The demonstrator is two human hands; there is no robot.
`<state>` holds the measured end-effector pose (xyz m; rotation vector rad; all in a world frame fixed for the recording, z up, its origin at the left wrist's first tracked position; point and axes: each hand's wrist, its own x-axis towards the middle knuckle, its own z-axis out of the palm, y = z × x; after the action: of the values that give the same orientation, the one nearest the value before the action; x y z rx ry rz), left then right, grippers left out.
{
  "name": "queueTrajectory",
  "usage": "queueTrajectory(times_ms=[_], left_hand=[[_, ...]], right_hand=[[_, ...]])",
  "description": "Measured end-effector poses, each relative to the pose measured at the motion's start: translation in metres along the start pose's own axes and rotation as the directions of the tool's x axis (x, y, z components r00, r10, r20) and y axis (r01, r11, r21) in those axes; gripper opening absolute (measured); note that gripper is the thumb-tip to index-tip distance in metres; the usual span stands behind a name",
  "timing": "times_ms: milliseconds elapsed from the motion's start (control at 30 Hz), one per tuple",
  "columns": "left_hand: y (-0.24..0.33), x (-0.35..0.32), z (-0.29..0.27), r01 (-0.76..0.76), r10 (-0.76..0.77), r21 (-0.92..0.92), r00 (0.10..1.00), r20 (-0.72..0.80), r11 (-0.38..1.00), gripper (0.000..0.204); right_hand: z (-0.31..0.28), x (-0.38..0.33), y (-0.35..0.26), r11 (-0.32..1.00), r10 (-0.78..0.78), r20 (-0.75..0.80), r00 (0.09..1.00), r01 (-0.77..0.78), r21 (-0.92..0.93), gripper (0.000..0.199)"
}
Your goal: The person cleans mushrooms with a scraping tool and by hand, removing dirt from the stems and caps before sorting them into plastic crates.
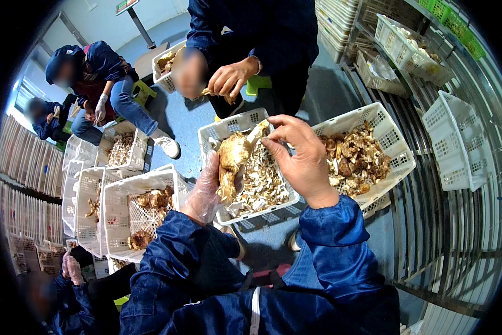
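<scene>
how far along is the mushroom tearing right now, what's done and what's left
Done: the white plastic basket under the hands is well filled with pale torn mushroom strips. In hand: the gloved left hand grips a large tan mushroom clump, while the bare right hand pinches a strip at its top. Left: most of that clump, plus brown whole pieces in the white crate on the left.
</scene>
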<state>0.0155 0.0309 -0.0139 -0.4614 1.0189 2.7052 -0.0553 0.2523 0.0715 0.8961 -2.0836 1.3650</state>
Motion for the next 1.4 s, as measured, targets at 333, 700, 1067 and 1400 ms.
queueTrajectory(times_ms=[333,700,1067,1400], left_hand=[[0.003,-0.013,0.016,-0.034,0.029,0.023,0.981,0.192,0.999,0.068],[0.018,-0.008,0.022,-0.204,0.242,-0.277,0.964,0.110,0.939,0.066],[0.034,-0.009,0.025,-0.153,0.276,-0.518,0.946,0.169,0.842,0.080],[0.028,0.003,0.009,-0.445,0.478,-0.204,0.864,0.160,0.872,0.036]], right_hand=[[0.011,0.001,0.000,0.995,0.101,-0.027,0.995,-0.100,0.005,0.011],[0.006,-0.008,0.014,0.936,0.344,0.178,0.922,-0.323,-0.138,0.013],[0.025,-0.020,0.029,0.839,0.515,0.257,0.818,-0.542,0.041,0.018],[0.065,-0.013,0.033,0.309,0.526,0.521,0.672,-0.722,0.619,0.017]])
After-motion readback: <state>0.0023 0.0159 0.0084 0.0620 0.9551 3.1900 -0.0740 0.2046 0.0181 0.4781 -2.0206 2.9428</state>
